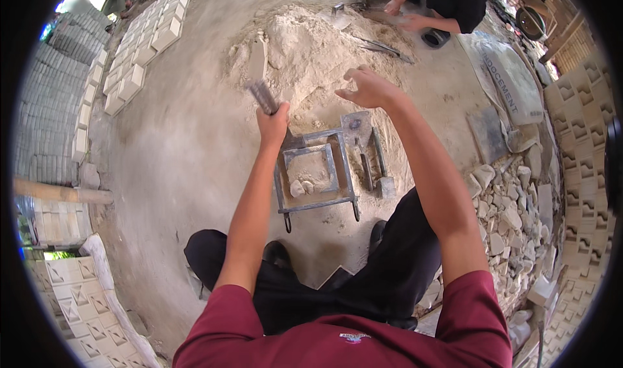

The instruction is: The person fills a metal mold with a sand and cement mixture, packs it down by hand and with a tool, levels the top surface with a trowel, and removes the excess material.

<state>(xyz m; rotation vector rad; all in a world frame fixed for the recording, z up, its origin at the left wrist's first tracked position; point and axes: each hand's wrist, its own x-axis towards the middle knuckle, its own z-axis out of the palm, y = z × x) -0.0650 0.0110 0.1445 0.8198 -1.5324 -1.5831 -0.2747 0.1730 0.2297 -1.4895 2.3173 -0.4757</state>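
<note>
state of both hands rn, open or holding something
Left hand: closed, holding a blurred grey tool.
Right hand: open, fingers bent, nothing visible in it.

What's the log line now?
left hand: grips blurred grey tool; right hand: open, near powder heap; metal frame: on floor, pale lumps inside

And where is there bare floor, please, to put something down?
The widest free patch is the floor between the rows of pale blocks and the metal frame. A smaller one lies between the powder heap and the large bag. Crowded: right of the frame, where hand tools lie close together, and farther right, where broken stones are piled.
</note>
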